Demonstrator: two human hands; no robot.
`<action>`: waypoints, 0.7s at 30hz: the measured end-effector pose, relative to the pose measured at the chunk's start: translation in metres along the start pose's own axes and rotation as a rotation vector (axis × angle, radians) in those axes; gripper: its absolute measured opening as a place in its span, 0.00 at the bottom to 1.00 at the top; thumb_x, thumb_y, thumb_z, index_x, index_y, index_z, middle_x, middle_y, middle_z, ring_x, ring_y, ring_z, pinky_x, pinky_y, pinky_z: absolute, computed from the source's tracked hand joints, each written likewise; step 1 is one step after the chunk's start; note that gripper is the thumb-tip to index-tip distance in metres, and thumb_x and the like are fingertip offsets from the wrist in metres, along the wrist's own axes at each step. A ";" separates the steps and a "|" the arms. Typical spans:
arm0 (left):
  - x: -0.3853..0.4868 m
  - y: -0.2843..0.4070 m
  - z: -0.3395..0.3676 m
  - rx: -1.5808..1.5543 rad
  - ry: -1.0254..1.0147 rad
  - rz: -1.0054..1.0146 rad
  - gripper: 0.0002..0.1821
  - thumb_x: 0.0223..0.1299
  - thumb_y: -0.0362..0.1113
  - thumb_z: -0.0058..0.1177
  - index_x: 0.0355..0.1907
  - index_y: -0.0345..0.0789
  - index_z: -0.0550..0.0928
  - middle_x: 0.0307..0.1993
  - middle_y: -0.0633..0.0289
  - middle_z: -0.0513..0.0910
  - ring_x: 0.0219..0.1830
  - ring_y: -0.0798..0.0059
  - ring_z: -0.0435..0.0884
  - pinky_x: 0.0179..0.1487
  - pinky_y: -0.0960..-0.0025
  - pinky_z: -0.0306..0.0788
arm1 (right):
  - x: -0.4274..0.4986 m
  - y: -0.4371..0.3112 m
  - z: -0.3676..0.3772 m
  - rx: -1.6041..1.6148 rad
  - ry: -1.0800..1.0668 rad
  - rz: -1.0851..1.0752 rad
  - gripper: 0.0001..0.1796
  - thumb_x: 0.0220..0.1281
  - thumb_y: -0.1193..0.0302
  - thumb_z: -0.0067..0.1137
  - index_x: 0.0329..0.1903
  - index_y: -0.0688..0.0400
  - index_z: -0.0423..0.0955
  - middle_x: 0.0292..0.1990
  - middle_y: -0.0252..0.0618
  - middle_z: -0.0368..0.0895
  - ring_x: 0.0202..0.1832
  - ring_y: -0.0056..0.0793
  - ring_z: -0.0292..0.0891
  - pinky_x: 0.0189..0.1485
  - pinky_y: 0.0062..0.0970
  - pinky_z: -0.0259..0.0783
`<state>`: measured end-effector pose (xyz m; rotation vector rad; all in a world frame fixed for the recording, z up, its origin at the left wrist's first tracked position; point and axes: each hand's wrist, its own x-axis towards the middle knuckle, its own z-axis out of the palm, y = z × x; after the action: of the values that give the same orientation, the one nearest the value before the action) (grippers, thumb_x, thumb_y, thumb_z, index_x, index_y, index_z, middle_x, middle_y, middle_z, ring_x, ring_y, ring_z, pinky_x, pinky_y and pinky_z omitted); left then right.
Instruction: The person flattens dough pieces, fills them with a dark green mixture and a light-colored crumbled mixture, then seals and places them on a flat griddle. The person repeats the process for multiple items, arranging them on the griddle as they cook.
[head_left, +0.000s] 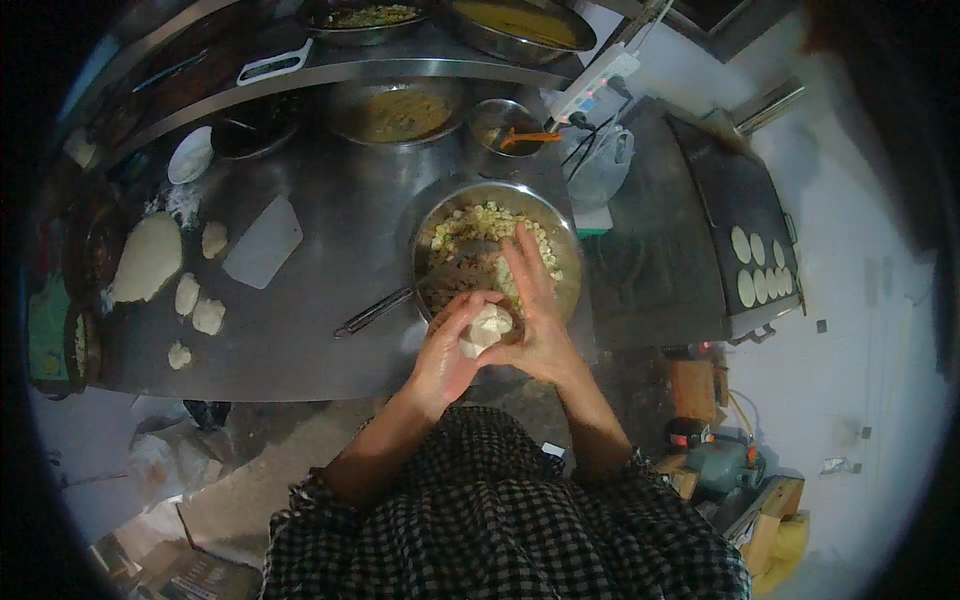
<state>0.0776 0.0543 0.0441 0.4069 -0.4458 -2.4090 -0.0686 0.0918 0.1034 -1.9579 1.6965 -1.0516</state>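
Note:
My left hand (444, 349) is cupped around a pale, folded ball of dough (487, 328). My right hand (541, 322) meets the dough's right side, its thumb along the lower edge and its longer fingers stretched forward. Both hands are over the near rim of a large steel bowl (576, 262). Inside the bowl lie a chopped pale filling (480, 219) and a dark minced filling (459, 276), partly hidden by my hands. A utensil with a black handle (375, 311) leans out over the bowl's left rim.
On the metal table lie a flat dough slab (151, 255), several dough pieces (208, 316), a white scraper (264, 244) and a white bowl (190, 156). Farther back, a pan (405, 116) and small pot (506, 127) stand near a power strip (596, 82). Right, a griddle (739, 202) carries several round flatbreads (759, 285).

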 end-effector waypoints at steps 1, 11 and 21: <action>-0.004 0.004 0.000 -0.003 0.001 0.017 0.18 0.74 0.44 0.50 0.58 0.36 0.78 0.51 0.64 0.81 0.56 0.72 0.78 0.59 0.65 0.73 | -0.001 -0.004 0.004 -0.072 -0.043 0.028 0.70 0.33 0.45 0.80 0.78 0.55 0.50 0.79 0.53 0.40 0.80 0.56 0.33 0.78 0.54 0.38; -0.044 0.052 -0.006 0.049 0.046 -0.014 0.21 0.73 0.41 0.53 0.63 0.35 0.73 0.55 0.63 0.78 0.57 0.75 0.77 0.58 0.67 0.72 | 0.018 -0.046 0.041 0.025 -0.207 -0.080 0.31 0.61 0.53 0.64 0.65 0.52 0.76 0.80 0.42 0.42 0.81 0.52 0.31 0.78 0.54 0.36; -0.090 0.148 -0.023 0.922 -0.355 0.029 0.42 0.52 0.34 0.72 0.68 0.30 0.65 0.64 0.56 0.71 0.63 0.69 0.74 0.60 0.65 0.75 | 0.050 -0.103 0.061 -0.045 -0.339 -0.309 0.20 0.67 0.58 0.59 0.61 0.36 0.79 0.79 0.40 0.48 0.80 0.52 0.37 0.78 0.55 0.40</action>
<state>0.2335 -0.0010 0.1005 0.3375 -1.7132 -2.1102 0.0479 0.0552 0.1479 -2.3227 1.2771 -0.7228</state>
